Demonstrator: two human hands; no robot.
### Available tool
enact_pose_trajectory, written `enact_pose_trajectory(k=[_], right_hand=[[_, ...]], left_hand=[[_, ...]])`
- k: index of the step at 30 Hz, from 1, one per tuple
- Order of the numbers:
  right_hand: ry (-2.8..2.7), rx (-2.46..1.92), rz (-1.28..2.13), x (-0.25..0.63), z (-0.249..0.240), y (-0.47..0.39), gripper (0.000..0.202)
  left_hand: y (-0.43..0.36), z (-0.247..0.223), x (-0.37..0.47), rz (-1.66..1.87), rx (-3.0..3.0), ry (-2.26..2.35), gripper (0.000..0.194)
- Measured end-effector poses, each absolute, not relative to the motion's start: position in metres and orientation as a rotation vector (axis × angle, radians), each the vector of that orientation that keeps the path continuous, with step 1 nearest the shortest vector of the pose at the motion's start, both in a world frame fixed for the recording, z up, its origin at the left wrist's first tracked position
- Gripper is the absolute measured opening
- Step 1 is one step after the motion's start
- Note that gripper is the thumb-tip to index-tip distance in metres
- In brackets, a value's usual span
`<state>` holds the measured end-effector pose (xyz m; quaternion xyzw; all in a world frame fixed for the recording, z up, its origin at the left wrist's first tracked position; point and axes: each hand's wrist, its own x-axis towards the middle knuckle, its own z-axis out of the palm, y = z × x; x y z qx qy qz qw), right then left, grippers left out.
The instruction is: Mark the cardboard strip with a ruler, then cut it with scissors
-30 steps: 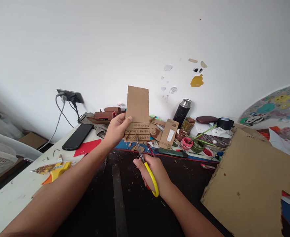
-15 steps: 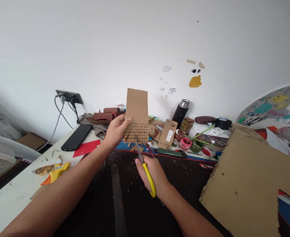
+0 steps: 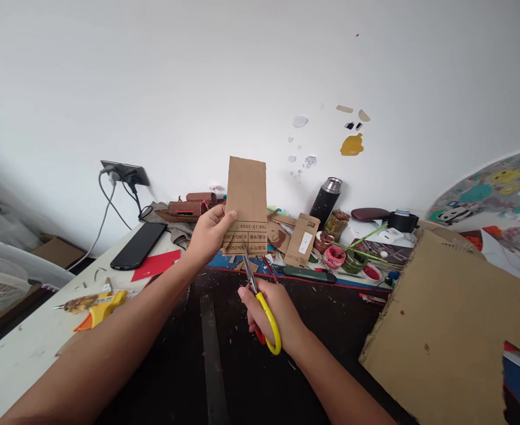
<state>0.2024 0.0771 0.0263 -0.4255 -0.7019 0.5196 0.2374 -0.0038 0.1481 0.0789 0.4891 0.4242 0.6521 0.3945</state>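
Observation:
My left hand [image 3: 211, 233] pinches the left edge of an upright, rectangular piece of cardboard [image 3: 247, 189], thumb on its near face. Printed characters and lines run upside down across the lower part of the piece. Wrapped around the handles of a pair of scissors [image 3: 268, 324], one yellow and one red, is my right hand [image 3: 275, 313]. The scissors' blades point up and reach the bottom edge of the cardboard near its middle. Below my hands, a metal ruler [image 3: 213, 360] lies on the dark mat [image 3: 166, 366].
A large cardboard sheet [image 3: 445, 319] covers the right side. Behind my hands stand a black thermos [image 3: 326, 200] and paint jars [image 3: 334, 257], with a green cutter [image 3: 308, 274] in front. At left lie a glue gun [image 3: 100, 307], a phone [image 3: 139, 245] and red paper [image 3: 156, 265].
The scissors' handles have spread further apart, so the red one now shows beneath my right hand. The cardboard stays in my left hand, nearly in the same place.

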Motion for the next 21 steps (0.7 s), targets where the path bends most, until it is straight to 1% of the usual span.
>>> enact_pose_trajectory(k=[4,9,13,17,21], right_hand=[[-1.917,-1.079,1.449,0.2039,0.0322,0.0789,0.034],[-1.813,-0.984,1.596,0.2057,0.0297,0.0817,0.051],[-1.772,-0.969,1.630,0.2054,0.0300,0.0829,0.058],[-1.741,-1.009,1.616,0.2037,0.0279,0.0831,0.055],[-1.794,-1.065,1.562,0.2050,0.0262,0.0822,0.045]], left_hand=[[0.1472,0.0815,-0.0048,1.647,1.245,1.087,0.050],[0.1448,0.0841,-0.0038,1.621,1.268,1.106,0.049],[0.1428,0.0843,-0.0008,1.593,1.310,1.128,0.047],[0.1424,0.0830,0.0008,1.591,1.289,1.132,0.049],[0.1427,0.0814,0.0015,1.586,1.275,1.125,0.050]])
